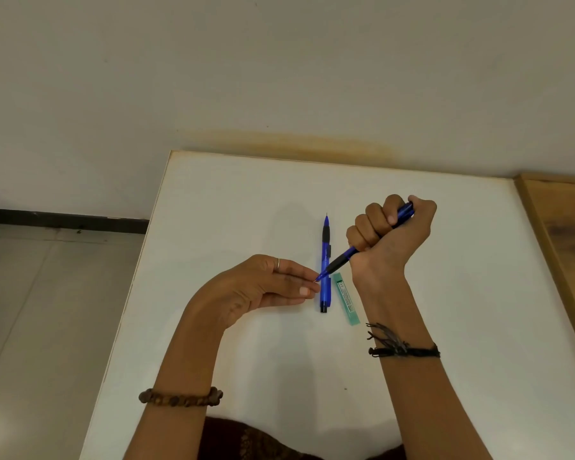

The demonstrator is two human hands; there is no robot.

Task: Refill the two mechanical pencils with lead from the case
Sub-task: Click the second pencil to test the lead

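My right hand (392,230) is fisted around a blue mechanical pencil (341,260), thumb on its top end, its tip pointing down-left. My left hand (269,283) pinches at that tip with thumb and fingers; whether a lead is between them is too small to tell. A second blue mechanical pencil (326,240) lies flat on the white table (246,200), tip pointing away from me, partly crossed by the held pencil. The green lead case (346,298) lies on the table just right of the lying pencil, below my right wrist.
The table's left edge runs diagonally beside a tiled floor (47,293). A wooden panel (565,234) borders the table on the right. A wall stands behind the far edge.
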